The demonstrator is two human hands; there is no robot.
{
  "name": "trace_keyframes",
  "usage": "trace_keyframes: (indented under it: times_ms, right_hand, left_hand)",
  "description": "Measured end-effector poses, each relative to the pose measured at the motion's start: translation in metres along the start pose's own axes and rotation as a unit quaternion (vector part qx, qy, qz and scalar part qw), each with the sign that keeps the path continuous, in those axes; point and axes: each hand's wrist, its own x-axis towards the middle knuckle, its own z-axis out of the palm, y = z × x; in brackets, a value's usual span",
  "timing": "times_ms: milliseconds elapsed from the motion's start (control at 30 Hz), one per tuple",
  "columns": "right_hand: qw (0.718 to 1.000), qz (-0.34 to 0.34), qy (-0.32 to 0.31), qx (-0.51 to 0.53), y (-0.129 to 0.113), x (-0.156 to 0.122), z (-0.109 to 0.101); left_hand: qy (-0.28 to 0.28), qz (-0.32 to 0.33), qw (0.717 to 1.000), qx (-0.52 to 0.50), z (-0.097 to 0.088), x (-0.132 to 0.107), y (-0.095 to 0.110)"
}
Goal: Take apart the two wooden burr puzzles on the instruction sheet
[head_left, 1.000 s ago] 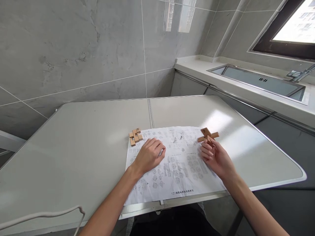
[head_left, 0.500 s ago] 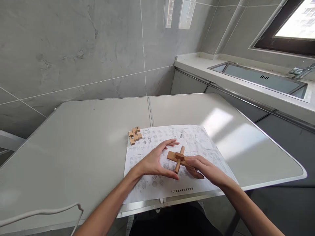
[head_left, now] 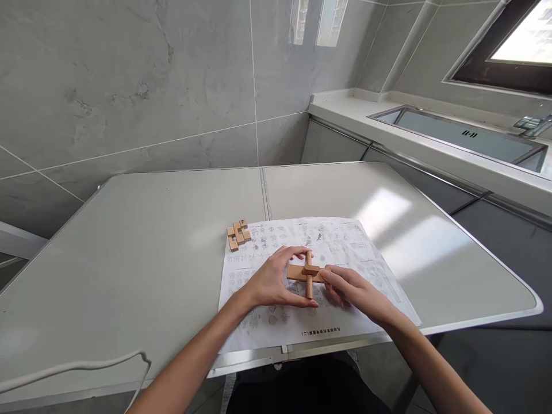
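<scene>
Between my hands is a cross-shaped wooden puzzle (head_left: 309, 271): a flat bar, a rod standing across it, and a small block on top where they meet. My left hand (head_left: 273, 279) curves round its left side, fingertips at the rod's far end and thumb at its near end. With thumb and fingers, my right hand (head_left: 351, 287) pinches the right end of the flat bar. Below both hands lies a white paper sheet (head_left: 362, 313) printed with small diagrams. Interlocked wooden blocks (head_left: 238, 234) rest at the sheet's upper left corner.
The pale folding table (head_left: 164, 270) has a seam down its middle and a metal front edge. A white cable (head_left: 77, 366) crosses its lower left. To the right run a counter (head_left: 340, 105) and a sink (head_left: 457, 135); a grey tiled wall (head_left: 164, 75) stands behind.
The wooden puzzle has turned slightly and shifted left, so its rod now points nearly straight away from me. My left fingertips and thumb have closed onto the rod's ends.
</scene>
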Motion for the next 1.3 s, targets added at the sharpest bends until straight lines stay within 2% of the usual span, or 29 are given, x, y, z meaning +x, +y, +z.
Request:
trace_keyframes:
  times_ms: [300, 500, 933, 1167, 1300]
  right_hand:
    - [0.999, 0.015, 0.012, 0.029, 0.005, -0.001, 0.004]
    - [0.997, -0.018, 0.032, 0.072, 0.01, 0.001, 0.005]
    - [0.992, -0.03, 0.095, 0.08, 0.004, -0.001, 0.011]
    - [0.99, -0.05, 0.094, 0.09, -0.007, -0.002, 0.007]
    - [0.988, -0.069, 0.081, 0.115, -0.012, -0.004, 0.0]
  left_hand:
    - [-0.007, 0.024, 0.999, 0.043, 0.002, 0.002, -0.001]
    - [-0.012, 0.03, 0.998, 0.054, 0.002, 0.003, 0.0]
    - [-0.008, 0.079, 0.994, 0.079, 0.004, 0.004, 0.0]
    - [0.013, 0.096, 0.993, 0.063, 0.004, 0.004, -0.001]
    - [0.029, 0.074, 0.996, 0.045, 0.006, 0.001, -0.006]
